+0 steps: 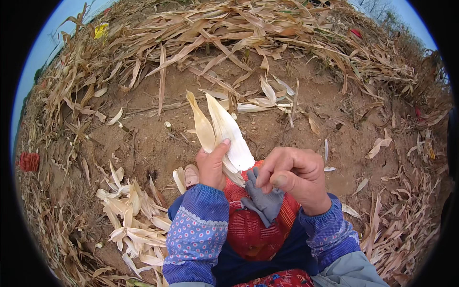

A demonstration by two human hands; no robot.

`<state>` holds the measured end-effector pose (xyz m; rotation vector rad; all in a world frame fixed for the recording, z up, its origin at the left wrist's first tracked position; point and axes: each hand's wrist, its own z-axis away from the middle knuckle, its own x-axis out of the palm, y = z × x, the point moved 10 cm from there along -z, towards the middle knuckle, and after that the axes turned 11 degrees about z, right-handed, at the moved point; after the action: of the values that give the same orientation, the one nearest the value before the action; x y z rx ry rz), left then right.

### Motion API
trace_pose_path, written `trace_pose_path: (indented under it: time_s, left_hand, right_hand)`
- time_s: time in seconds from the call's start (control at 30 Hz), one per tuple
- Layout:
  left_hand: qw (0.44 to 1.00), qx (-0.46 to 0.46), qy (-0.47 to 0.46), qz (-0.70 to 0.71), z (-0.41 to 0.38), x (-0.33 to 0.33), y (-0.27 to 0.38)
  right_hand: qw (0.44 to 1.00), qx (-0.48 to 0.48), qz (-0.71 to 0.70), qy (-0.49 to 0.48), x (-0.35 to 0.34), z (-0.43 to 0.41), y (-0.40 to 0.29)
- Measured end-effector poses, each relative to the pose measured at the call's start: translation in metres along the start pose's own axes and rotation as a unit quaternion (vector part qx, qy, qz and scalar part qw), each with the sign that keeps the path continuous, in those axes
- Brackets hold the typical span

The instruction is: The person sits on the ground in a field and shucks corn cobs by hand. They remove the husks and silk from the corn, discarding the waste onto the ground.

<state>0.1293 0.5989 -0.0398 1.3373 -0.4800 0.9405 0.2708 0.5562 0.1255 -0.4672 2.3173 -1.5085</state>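
Note:
My left hand (212, 165) grips a few pale, dry corn husk leaves (229, 131), its thumb pressed over them. The leaves fan upward, and their cut lower ends hang beside the palm. To the right, my right hand (297, 179) is raised with its thumb and curled fingertips close together. Whether something thin is pinched between them cannot be made out. Below both hands, a red mesh sack (258, 229) lies on my lap. A grey glove (263, 199) rests on the sack, partly covered by my right fingers.
A loose pile of pale husks (134, 215) lies on the soil left of my legs. Dry corn stalks and leaves (222, 32) form a long heap ahead. A roll of red netting (29, 161) sits far left. Cut stubble (168, 125) pokes from the ground.

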Motion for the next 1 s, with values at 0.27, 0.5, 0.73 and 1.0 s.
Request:
trace_pose_path:
  time_s: [0.27, 0.5, 0.73, 1.0]
  left_hand:
    - [0.997, -0.049, -0.057, -0.027, 0.007, 0.025, -0.01]
    - [0.994, -0.061, -0.058, -0.066, 0.006, 0.018, -0.016]
    - [0.987, -0.013, -0.023, -0.16, 0.0, 0.004, -0.006]
    - [0.979, -0.023, -0.022, -0.2, -0.003, 0.004, -0.007]
  right_hand:
    - [0.966, 0.186, 0.079, 0.163, -0.062, 0.003, 0.124]
    - [0.959, 0.268, -0.031, 0.09, -0.031, 0.009, 0.147]
    - [0.967, 0.211, 0.106, 0.096, -0.051, 0.008, 0.143]
    - [0.962, 0.204, 0.139, 0.115, -0.061, 0.007, 0.137]
